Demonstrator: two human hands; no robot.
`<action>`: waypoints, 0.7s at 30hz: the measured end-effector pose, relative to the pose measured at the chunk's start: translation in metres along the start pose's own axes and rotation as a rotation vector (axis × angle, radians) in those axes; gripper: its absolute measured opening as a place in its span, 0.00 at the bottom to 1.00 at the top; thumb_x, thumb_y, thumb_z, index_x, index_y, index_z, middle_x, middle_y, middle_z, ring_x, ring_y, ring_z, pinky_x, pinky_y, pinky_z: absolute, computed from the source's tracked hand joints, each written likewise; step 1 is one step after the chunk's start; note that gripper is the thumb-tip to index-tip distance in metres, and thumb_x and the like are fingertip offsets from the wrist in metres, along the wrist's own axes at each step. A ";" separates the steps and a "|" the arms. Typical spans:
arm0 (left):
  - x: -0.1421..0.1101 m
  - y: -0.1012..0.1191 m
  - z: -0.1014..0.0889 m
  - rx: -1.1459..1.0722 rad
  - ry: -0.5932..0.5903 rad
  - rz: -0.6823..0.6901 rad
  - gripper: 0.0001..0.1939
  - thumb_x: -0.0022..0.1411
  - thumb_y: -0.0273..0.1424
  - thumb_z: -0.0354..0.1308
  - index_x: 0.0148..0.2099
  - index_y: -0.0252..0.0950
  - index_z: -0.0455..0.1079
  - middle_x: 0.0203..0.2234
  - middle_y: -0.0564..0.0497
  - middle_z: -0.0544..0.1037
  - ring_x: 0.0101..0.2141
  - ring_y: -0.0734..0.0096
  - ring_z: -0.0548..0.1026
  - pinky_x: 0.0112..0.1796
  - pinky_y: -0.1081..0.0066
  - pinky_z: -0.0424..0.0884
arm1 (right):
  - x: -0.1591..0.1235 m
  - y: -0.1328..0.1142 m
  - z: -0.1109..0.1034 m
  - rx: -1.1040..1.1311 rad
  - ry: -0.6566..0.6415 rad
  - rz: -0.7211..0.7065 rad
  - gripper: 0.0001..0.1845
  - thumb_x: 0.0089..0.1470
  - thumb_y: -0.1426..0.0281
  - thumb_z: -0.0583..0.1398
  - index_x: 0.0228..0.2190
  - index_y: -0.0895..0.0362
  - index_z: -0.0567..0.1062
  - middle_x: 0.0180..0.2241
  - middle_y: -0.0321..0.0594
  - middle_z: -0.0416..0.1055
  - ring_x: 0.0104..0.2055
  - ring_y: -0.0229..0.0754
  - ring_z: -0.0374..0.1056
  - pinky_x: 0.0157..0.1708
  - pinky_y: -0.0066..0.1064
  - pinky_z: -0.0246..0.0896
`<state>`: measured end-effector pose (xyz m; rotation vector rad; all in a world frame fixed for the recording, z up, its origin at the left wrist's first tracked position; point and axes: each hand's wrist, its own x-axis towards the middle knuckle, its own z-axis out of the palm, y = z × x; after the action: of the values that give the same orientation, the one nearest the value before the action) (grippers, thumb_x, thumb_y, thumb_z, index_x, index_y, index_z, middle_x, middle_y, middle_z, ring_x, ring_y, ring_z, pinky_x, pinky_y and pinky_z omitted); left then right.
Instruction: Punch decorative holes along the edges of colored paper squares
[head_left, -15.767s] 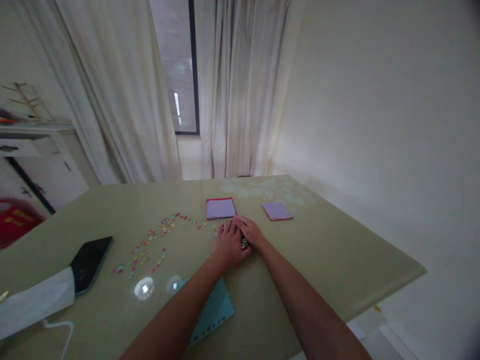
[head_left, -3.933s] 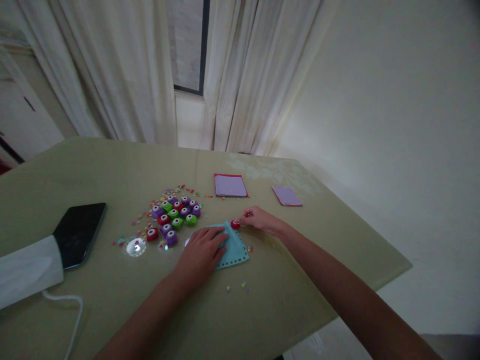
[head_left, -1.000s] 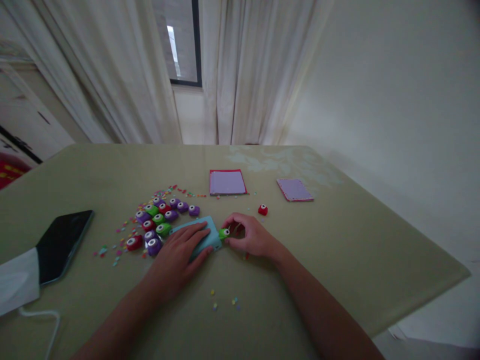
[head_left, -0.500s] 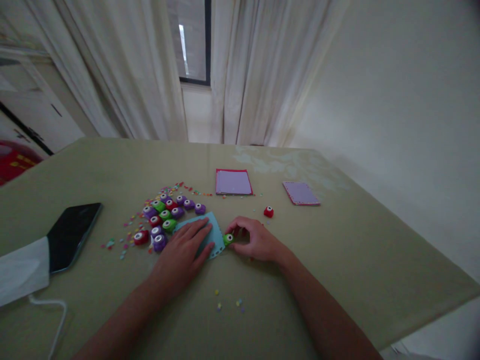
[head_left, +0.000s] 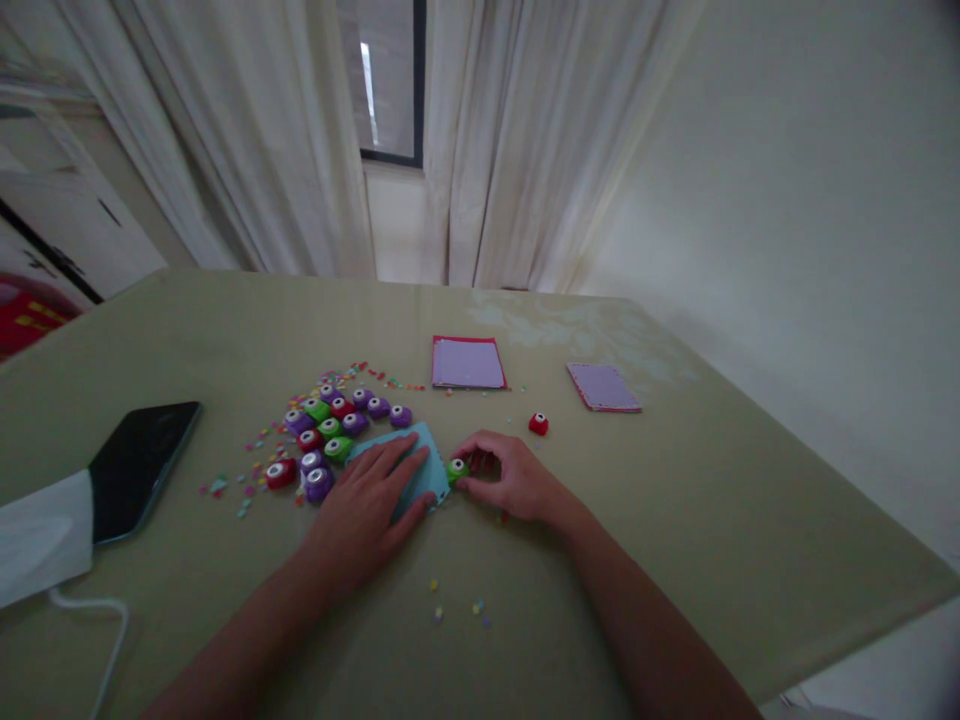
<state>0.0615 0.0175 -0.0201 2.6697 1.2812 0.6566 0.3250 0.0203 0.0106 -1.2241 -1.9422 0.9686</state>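
A light blue sheet of paper (head_left: 417, 470), with small punched holes along its edge, lies in front of me. My left hand (head_left: 375, 480) rests flat on it, fingers spread. At the paper's right edge is a small green craft hole punch (head_left: 457, 470), and my right hand (head_left: 504, 474) grips it between thumb and fingers. A red hole punch (head_left: 538, 423) stands alone beyond my right hand. To the left is a cluster of purple, green and red punches, among them a purple hole punch (head_left: 319, 485) close to my left hand.
Paper confetti (head_left: 259, 470) is scattered left of the punches, with a few bits (head_left: 478, 608) nearer me. A lilac-and-red paper stack (head_left: 469, 363) and a smaller lilac stack (head_left: 604, 387) lie farther back. At left are a black tablet (head_left: 142, 470), white cloth-like sheet (head_left: 45, 535) and white cable (head_left: 112, 640).
The punches, earlier under my hands, now spread out at left. My right hand has left the red punch and taken a green one. The blue paper has turned; over the last half second little moved.
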 end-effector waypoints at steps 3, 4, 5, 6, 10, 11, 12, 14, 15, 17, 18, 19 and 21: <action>0.000 0.001 0.000 0.002 0.004 -0.006 0.27 0.76 0.46 0.54 0.71 0.40 0.67 0.69 0.43 0.70 0.65 0.47 0.70 0.64 0.45 0.69 | 0.001 0.001 0.001 0.015 0.011 0.011 0.12 0.54 0.69 0.71 0.42 0.57 0.81 0.34 0.37 0.77 0.34 0.39 0.70 0.37 0.30 0.65; 0.000 0.001 0.000 0.004 0.002 -0.007 0.28 0.76 0.46 0.54 0.71 0.41 0.67 0.69 0.43 0.70 0.65 0.47 0.70 0.64 0.45 0.68 | 0.001 0.001 0.002 0.021 0.014 0.015 0.12 0.54 0.69 0.71 0.41 0.57 0.81 0.34 0.37 0.77 0.34 0.39 0.70 0.36 0.30 0.65; 0.000 0.001 0.000 0.007 0.000 -0.006 0.28 0.76 0.46 0.54 0.71 0.41 0.67 0.69 0.43 0.70 0.65 0.47 0.69 0.64 0.45 0.68 | 0.001 0.001 0.002 0.027 0.016 0.021 0.12 0.54 0.69 0.71 0.41 0.57 0.81 0.34 0.37 0.77 0.34 0.39 0.70 0.36 0.30 0.65; 0.000 0.001 0.000 0.008 -0.003 -0.004 0.28 0.76 0.46 0.54 0.71 0.40 0.67 0.69 0.43 0.69 0.65 0.47 0.69 0.64 0.45 0.68 | 0.002 0.001 0.002 0.032 0.017 0.028 0.12 0.54 0.69 0.71 0.41 0.57 0.81 0.34 0.37 0.77 0.33 0.39 0.70 0.36 0.30 0.65; 0.000 0.002 -0.001 0.004 -0.014 -0.001 0.27 0.76 0.45 0.54 0.71 0.39 0.67 0.69 0.42 0.70 0.65 0.46 0.69 0.63 0.44 0.68 | 0.001 -0.002 0.000 0.025 0.001 0.031 0.13 0.53 0.69 0.73 0.41 0.57 0.82 0.34 0.37 0.77 0.34 0.39 0.70 0.36 0.29 0.65; 0.000 0.002 -0.001 0.001 -0.015 -0.002 0.27 0.76 0.45 0.54 0.70 0.39 0.67 0.69 0.42 0.70 0.65 0.46 0.69 0.63 0.43 0.68 | 0.001 -0.002 -0.001 0.016 -0.005 0.020 0.13 0.53 0.69 0.73 0.41 0.57 0.82 0.35 0.37 0.77 0.34 0.39 0.71 0.36 0.29 0.66; 0.000 0.002 -0.001 -0.002 -0.014 -0.005 0.27 0.76 0.45 0.53 0.70 0.39 0.68 0.69 0.43 0.70 0.65 0.46 0.69 0.63 0.43 0.68 | 0.000 -0.003 -0.002 0.008 -0.012 0.008 0.13 0.53 0.69 0.73 0.41 0.57 0.82 0.36 0.38 0.78 0.35 0.39 0.71 0.37 0.29 0.66; 0.000 0.002 -0.001 -0.008 -0.010 -0.012 0.27 0.76 0.45 0.53 0.70 0.39 0.68 0.69 0.43 0.70 0.65 0.46 0.69 0.63 0.43 0.68 | 0.000 -0.003 -0.003 0.002 -0.021 -0.011 0.13 0.53 0.69 0.73 0.42 0.56 0.83 0.37 0.38 0.78 0.36 0.40 0.71 0.38 0.29 0.66; 0.000 0.003 -0.001 -0.010 -0.007 -0.015 0.27 0.76 0.45 0.54 0.70 0.39 0.68 0.69 0.43 0.70 0.65 0.46 0.69 0.63 0.43 0.68 | 0.000 -0.002 -0.003 0.000 -0.023 -0.015 0.13 0.54 0.69 0.72 0.43 0.56 0.83 0.38 0.38 0.78 0.36 0.40 0.72 0.38 0.29 0.66; 0.000 0.003 0.000 -0.012 -0.004 -0.023 0.27 0.76 0.45 0.54 0.70 0.39 0.68 0.69 0.43 0.70 0.65 0.46 0.69 0.64 0.44 0.68 | -0.001 -0.001 -0.004 -0.007 -0.019 -0.019 0.13 0.54 0.70 0.72 0.43 0.56 0.83 0.38 0.39 0.78 0.36 0.40 0.72 0.38 0.29 0.66; 0.001 0.003 0.000 -0.012 -0.003 -0.026 0.27 0.76 0.44 0.55 0.70 0.39 0.68 0.69 0.43 0.71 0.65 0.46 0.69 0.64 0.44 0.68 | -0.001 -0.001 -0.004 -0.012 -0.017 -0.019 0.13 0.54 0.70 0.72 0.42 0.56 0.83 0.38 0.39 0.78 0.36 0.40 0.71 0.38 0.30 0.66; 0.001 0.003 0.000 -0.011 -0.003 -0.028 0.27 0.76 0.44 0.55 0.69 0.39 0.68 0.69 0.43 0.71 0.65 0.46 0.69 0.63 0.44 0.68 | -0.001 0.000 -0.004 -0.016 -0.020 -0.019 0.13 0.53 0.70 0.72 0.42 0.56 0.83 0.38 0.39 0.78 0.36 0.40 0.71 0.38 0.30 0.66; 0.001 0.004 0.000 -0.008 -0.002 -0.032 0.26 0.76 0.44 0.55 0.69 0.39 0.69 0.69 0.42 0.71 0.65 0.46 0.70 0.63 0.44 0.69 | -0.001 0.000 -0.005 -0.014 -0.033 -0.016 0.14 0.53 0.70 0.72 0.42 0.56 0.83 0.37 0.38 0.78 0.35 0.40 0.71 0.38 0.30 0.66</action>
<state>0.0645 0.0160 -0.0183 2.6371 1.3146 0.6535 0.3293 0.0201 0.0133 -1.2056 -1.9843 0.9742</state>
